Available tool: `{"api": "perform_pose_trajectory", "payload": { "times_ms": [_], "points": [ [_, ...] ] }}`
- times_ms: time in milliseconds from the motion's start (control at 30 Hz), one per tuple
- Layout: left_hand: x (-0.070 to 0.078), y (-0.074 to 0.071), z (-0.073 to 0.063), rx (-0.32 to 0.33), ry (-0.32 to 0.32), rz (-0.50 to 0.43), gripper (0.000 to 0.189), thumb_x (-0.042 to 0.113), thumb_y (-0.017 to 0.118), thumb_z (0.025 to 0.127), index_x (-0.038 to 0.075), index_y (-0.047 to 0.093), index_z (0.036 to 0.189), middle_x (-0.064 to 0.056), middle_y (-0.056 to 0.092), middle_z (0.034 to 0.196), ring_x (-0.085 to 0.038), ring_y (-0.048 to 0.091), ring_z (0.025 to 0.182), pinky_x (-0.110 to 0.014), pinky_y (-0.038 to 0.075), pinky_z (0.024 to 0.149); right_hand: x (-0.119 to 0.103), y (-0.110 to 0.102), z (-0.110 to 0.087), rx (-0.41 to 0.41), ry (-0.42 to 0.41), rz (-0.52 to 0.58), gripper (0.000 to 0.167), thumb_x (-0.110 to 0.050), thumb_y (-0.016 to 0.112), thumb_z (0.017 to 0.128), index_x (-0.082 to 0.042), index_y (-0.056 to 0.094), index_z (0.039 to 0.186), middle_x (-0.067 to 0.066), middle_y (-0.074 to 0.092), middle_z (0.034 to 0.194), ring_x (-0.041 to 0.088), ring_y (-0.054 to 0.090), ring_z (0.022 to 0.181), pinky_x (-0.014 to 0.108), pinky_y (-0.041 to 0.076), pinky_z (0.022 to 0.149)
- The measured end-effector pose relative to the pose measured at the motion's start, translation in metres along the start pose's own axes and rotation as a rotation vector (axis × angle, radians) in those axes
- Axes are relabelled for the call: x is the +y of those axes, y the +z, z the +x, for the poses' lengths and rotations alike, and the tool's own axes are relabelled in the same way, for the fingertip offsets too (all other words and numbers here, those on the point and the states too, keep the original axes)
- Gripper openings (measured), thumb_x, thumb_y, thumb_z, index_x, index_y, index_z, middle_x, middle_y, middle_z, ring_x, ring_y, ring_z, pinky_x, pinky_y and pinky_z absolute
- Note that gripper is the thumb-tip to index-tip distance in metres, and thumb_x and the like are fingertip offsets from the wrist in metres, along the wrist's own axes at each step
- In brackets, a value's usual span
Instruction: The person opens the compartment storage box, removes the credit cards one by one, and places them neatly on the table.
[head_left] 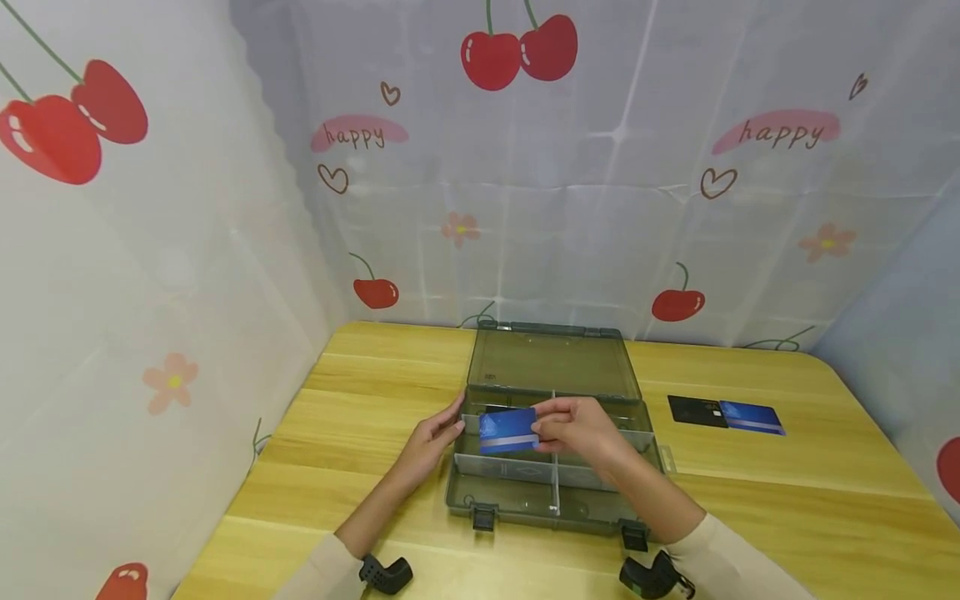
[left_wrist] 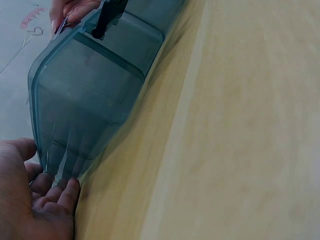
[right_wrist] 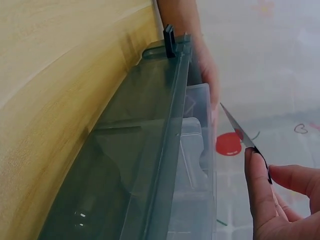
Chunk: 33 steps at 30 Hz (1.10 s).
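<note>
My right hand (head_left: 573, 429) pinches a blue bank card (head_left: 507, 431) by its right end between thumb and fingers, holding it over the left half of a dark translucent compartment box (head_left: 510, 504). Seen from the right wrist, the card (right_wrist: 239, 127) is nearly edge-on, tilted above the box rim. My left hand (head_left: 429, 437) rests against the box's left side. Its fingertips (left_wrist: 73, 184) touch the outer wall, with the thumb up by the rim. The box's lid (head_left: 551, 360) stands open at the back. Behind the held card, a dark piece shows partly in a rear compartment.
Right of the box, a black card (head_left: 693, 410) and another blue card (head_left: 752, 417) lie overlapping on the wooden table (head_left: 810, 492). Pale dividers (head_left: 506, 469) split the box. Two dark latches (head_left: 483, 520) hang off its front edge. A cherry-print curtain (head_left: 562, 250) surrounds the table.
</note>
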<state>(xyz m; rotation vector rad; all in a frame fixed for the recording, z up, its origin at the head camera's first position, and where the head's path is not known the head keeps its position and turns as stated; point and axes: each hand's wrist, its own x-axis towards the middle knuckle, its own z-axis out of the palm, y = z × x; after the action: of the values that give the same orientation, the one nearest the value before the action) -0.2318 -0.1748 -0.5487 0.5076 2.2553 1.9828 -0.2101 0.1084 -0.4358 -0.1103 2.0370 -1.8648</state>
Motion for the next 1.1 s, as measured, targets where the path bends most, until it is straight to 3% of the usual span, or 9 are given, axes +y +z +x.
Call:
{"api": "perform_pose_trajectory", "payload": {
  "times_ms": [367, 1100],
  "points": [
    [-0.002, 0.0, 0.001, 0.001, 0.022, 0.02, 0.054, 0.023, 0.054, 0.107, 0.007, 0.036, 0.156, -0.007, 0.028, 0.164, -0.03, 0.03, 0.149, -0.03, 0.038, 0.114, 0.003, -0.008, -0.01, -0.005, -0.031, -0.001, 0.036, -0.001, 0.067, 0.096, 0.012, 0.06, 0.129, 0.019, 0.075, 0.102, 0.022, 0.074, 0.079, 0.038, 0.064, 0.078],
    [-0.001, 0.0, 0.001, 0.003, 0.01, 0.02, 0.055, 0.024, 0.054, 0.107, 0.008, 0.036, 0.157, -0.003, 0.029, 0.164, -0.026, 0.029, 0.149, -0.031, 0.036, 0.115, 0.013, -0.037, -0.027, 0.086, -0.052, 0.045, 0.043, -0.004, 0.066, 0.098, 0.012, 0.054, 0.136, 0.014, 0.074, 0.107, 0.019, 0.073, 0.086, 0.04, 0.062, 0.083]
  ]
}}
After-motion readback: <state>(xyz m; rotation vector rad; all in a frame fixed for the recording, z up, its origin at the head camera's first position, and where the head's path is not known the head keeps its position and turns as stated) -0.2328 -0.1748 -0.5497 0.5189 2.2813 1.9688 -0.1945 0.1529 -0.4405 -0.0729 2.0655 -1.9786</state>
